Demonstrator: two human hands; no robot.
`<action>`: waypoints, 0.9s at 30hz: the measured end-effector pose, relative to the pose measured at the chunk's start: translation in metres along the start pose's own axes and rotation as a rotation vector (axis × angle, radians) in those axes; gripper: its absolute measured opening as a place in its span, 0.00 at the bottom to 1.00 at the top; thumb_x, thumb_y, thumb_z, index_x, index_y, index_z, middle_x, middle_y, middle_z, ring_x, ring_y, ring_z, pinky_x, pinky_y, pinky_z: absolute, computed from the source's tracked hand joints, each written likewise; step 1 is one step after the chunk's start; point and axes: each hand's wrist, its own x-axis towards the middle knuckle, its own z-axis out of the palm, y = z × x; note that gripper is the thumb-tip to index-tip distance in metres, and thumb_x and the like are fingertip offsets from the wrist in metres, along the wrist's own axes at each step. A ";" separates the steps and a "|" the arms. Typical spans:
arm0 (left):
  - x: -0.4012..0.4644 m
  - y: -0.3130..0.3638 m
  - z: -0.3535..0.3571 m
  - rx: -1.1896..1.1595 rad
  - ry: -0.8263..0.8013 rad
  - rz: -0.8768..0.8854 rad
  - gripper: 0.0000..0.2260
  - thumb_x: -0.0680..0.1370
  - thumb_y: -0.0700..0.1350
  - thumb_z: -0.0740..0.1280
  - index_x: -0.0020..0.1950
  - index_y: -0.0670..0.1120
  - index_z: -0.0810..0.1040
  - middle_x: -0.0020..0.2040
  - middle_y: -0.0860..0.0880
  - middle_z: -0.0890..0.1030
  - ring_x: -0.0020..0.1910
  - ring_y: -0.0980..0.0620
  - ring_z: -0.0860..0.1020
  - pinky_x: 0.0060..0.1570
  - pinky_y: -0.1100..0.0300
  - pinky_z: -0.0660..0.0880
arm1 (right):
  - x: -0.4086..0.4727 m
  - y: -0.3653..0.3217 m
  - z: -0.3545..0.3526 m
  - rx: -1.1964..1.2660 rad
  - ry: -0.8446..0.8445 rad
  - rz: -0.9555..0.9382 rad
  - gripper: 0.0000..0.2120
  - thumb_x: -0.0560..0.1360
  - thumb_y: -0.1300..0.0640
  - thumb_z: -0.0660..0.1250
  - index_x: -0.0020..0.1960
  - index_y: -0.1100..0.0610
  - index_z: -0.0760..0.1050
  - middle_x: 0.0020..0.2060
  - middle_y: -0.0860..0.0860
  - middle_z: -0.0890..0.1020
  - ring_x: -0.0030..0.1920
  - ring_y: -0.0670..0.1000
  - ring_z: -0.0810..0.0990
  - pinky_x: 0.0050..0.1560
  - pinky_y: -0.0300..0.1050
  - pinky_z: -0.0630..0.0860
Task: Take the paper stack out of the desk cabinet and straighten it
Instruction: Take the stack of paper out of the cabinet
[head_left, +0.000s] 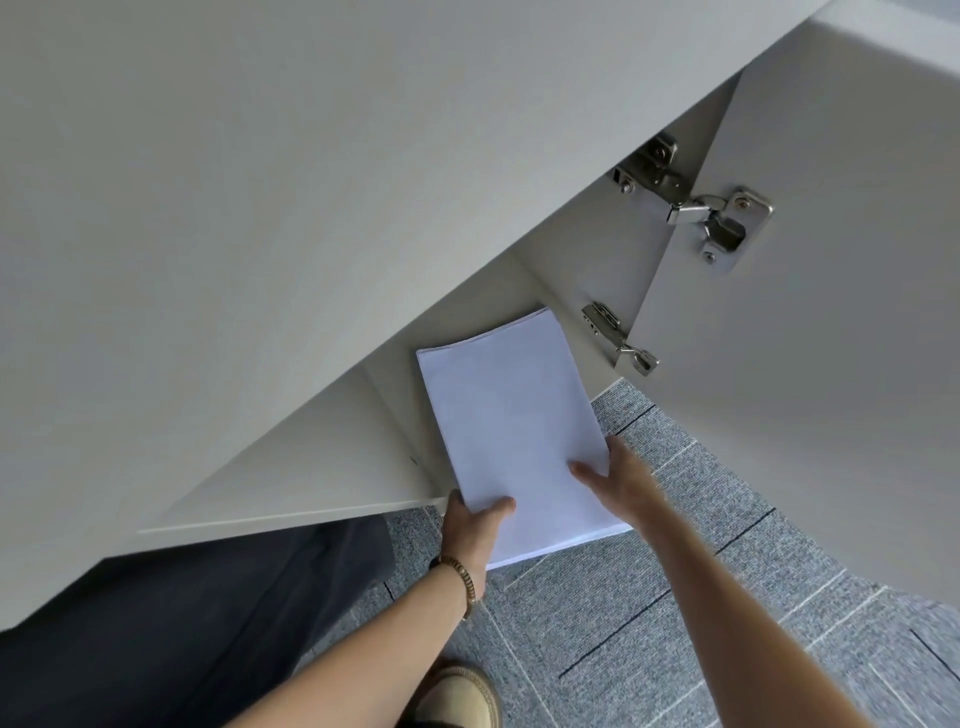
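The paper stack (511, 431) is white and plain, with nothing written on the top sheet. It is a thick pile, and the thin edges of many sheets show along its far end and its near end. The sheets do not line up fully, so the edges look a little stepped. The far half of the stack lies inside the desk cabinet (519, 291), on its pale floor, and the near half sticks out over the grey carpet (675, 597). The left hand (470, 530) grips the near left corner, thumb on top and fingers tucked under the pile. The right hand (621, 480) holds the right side near the front, thumb pressed flat on top, the other fingers hidden below. The cabinet door (831, 312) stands open on the right, with two shiny metal hinges (701, 208). A beaded bracelet (465, 582) sits on the left wrist. A tan shoe (460, 696) shows below.
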 end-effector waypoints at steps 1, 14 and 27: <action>-0.002 0.003 -0.001 0.003 -0.015 0.005 0.20 0.71 0.32 0.73 0.60 0.41 0.75 0.55 0.42 0.84 0.47 0.51 0.81 0.42 0.62 0.75 | -0.006 -0.003 -0.001 -0.014 0.014 -0.017 0.22 0.74 0.47 0.71 0.61 0.59 0.72 0.51 0.57 0.82 0.49 0.59 0.81 0.50 0.54 0.79; -0.100 0.090 -0.057 0.332 -0.248 0.167 0.18 0.72 0.33 0.73 0.59 0.45 0.76 0.52 0.49 0.82 0.53 0.48 0.81 0.51 0.60 0.74 | -0.146 -0.072 -0.039 -0.020 0.036 -0.026 0.25 0.76 0.51 0.68 0.69 0.58 0.66 0.59 0.58 0.80 0.55 0.59 0.80 0.55 0.51 0.78; -0.269 0.176 -0.121 0.425 -0.425 0.337 0.17 0.71 0.34 0.73 0.60 0.40 0.79 0.56 0.45 0.85 0.55 0.47 0.83 0.53 0.56 0.80 | -0.337 -0.136 -0.098 0.153 0.299 -0.094 0.20 0.74 0.51 0.70 0.62 0.59 0.72 0.56 0.55 0.81 0.54 0.57 0.79 0.50 0.48 0.74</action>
